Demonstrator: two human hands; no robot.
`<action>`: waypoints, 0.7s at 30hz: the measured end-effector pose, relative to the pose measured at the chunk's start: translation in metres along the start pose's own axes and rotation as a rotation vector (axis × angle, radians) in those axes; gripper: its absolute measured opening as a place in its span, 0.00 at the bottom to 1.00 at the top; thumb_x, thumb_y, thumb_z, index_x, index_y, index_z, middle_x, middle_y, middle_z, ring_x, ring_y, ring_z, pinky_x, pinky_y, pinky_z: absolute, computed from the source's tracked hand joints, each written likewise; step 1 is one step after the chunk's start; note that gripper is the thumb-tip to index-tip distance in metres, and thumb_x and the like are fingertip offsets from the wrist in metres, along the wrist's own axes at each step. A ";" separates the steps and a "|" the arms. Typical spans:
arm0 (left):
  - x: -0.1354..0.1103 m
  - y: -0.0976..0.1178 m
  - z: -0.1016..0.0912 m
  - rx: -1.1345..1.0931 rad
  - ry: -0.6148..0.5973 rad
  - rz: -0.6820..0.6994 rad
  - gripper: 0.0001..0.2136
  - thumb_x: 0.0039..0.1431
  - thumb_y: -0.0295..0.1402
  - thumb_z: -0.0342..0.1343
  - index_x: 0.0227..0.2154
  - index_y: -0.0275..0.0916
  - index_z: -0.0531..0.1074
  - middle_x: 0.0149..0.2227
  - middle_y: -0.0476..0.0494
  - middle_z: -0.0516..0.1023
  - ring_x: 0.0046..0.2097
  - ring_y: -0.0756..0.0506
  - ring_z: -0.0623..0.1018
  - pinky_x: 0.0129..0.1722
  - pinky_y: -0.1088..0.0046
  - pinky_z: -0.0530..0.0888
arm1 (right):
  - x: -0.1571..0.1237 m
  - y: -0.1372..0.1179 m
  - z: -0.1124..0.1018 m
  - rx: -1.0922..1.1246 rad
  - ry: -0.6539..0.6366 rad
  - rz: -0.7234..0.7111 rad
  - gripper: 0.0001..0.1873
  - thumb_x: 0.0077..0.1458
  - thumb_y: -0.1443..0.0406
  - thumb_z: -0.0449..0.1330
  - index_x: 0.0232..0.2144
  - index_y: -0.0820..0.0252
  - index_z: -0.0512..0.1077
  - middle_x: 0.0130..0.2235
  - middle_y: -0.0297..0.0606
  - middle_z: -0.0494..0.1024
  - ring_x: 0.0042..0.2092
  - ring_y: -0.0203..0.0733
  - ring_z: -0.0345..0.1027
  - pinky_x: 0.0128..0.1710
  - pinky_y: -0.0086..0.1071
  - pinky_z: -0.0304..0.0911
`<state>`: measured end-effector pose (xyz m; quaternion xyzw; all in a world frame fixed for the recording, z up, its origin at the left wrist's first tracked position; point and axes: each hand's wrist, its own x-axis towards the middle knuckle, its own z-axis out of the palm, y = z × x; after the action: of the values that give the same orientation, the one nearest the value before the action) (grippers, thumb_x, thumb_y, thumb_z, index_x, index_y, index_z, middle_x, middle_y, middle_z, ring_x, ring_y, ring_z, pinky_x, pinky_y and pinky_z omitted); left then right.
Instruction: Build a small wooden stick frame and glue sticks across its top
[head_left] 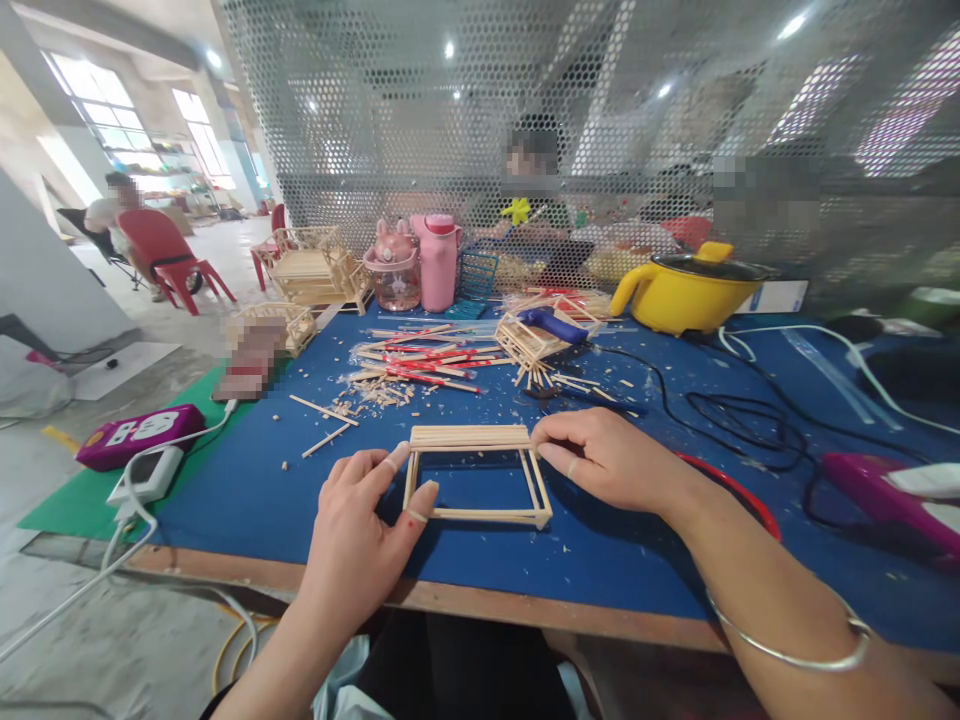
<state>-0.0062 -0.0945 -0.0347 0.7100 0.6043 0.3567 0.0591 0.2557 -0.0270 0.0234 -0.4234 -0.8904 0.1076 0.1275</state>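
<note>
Plainly, a rectangular frame of pale wooden sticks (469, 438) was placed near the front of the blue-covered desk (240, 490), between the two hands. Its far side was formed by a row of sticks laid close together. Its left end was touched by the left hand (356, 525), thumb and forefinger spread; whether that grip was tight could not be told. Its far right corner was pinched in the right hand's (619, 460) grip. Beyond, loose pale sticks with red wrapping (420, 362) were scattered near a dark blue pistol-shaped tool (551, 322).
</note>
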 end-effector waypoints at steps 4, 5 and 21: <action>0.001 0.001 -0.001 -0.034 -0.001 -0.030 0.20 0.59 0.46 0.51 0.50 0.41 0.69 0.43 0.42 0.73 0.47 0.41 0.70 0.49 0.58 0.67 | -0.001 0.001 -0.001 0.015 0.015 0.003 0.10 0.56 0.66 0.51 0.26 0.57 0.71 0.25 0.33 0.74 0.27 0.37 0.63 0.28 0.30 0.52; 0.001 0.001 -0.001 -0.046 -0.002 -0.035 0.19 0.59 0.46 0.51 0.49 0.42 0.69 0.43 0.43 0.73 0.47 0.41 0.70 0.49 0.58 0.66 | -0.001 0.002 -0.001 0.013 0.020 0.007 0.10 0.55 0.66 0.51 0.26 0.57 0.71 0.25 0.33 0.74 0.27 0.37 0.63 0.28 0.30 0.52; 0.023 -0.007 -0.015 -0.273 0.147 -0.039 0.25 0.56 0.41 0.56 0.56 0.45 0.59 0.47 0.43 0.77 0.48 0.44 0.75 0.45 0.65 0.72 | 0.007 -0.001 0.008 0.145 0.374 -0.026 0.03 0.55 0.66 0.56 0.31 0.59 0.70 0.33 0.36 0.75 0.36 0.39 0.67 0.38 0.31 0.61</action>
<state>-0.0207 -0.0768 -0.0172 0.6556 0.5665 0.4853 0.1175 0.2484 -0.0232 0.0166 -0.4140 -0.8467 0.0893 0.3220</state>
